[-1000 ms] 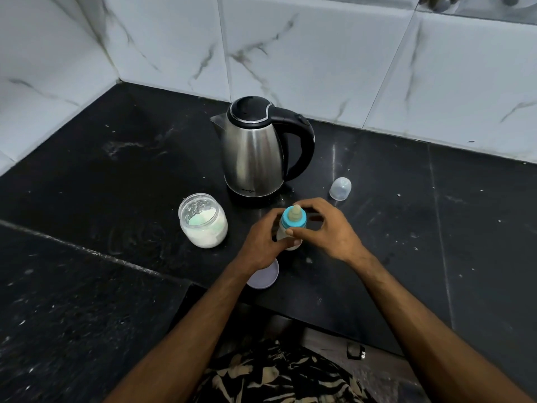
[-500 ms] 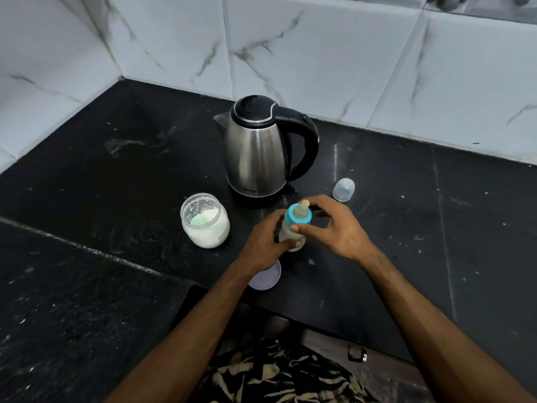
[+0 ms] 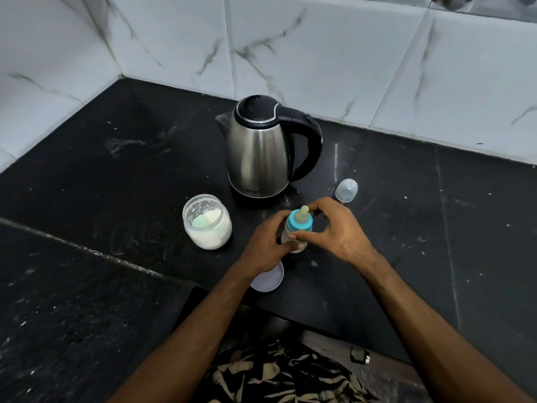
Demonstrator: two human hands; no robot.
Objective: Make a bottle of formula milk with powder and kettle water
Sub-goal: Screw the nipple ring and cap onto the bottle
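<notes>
Little has changed: the left hand [image 3: 266,245] still grips the baby bottle [image 3: 296,228] on the black worktop [image 3: 116,175], right hand [image 3: 334,228] pinching its blue collar [image 3: 299,223], before the kettle [image 3: 261,149] and white marbled wall tiles [image 3: 319,53].

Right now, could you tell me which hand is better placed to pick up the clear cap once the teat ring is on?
The right hand: the clear cap lies just beyond its fingers, while the left hand grips the bottle body on the far side.
</notes>
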